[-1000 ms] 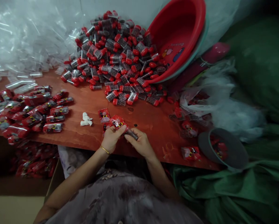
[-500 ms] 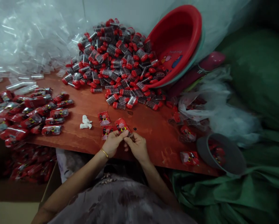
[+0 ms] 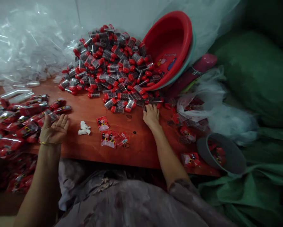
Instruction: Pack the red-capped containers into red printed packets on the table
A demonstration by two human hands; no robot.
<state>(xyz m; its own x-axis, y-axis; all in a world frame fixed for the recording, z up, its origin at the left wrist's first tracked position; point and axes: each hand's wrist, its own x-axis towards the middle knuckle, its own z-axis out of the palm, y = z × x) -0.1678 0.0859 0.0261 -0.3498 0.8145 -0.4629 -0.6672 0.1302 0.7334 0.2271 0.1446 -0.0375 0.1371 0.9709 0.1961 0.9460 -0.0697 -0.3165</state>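
My left hand lies palm up and open at the edge of a heap of wrapped red packs on the left of the red-brown table. My right hand reaches to the near edge of a big pile of small clear tubes with red caps; its fingertips touch the tubes and are partly hidden. Flat red printed sleeves lie on the table between my hands, with another single sleeve just beyond them. A small white crumpled scrap lies beside my left hand.
A red basin leans tipped against the wall behind the tubes. Clear empty plastic tubes are heaped at back left. At right are a plastic bag, a grey bowl with red packs, and green cloth.
My hands were together at the table's near edge working a sleeve onto a tube. They have parted: the left swung out to the packs heap, the right reached forward to the tubes.
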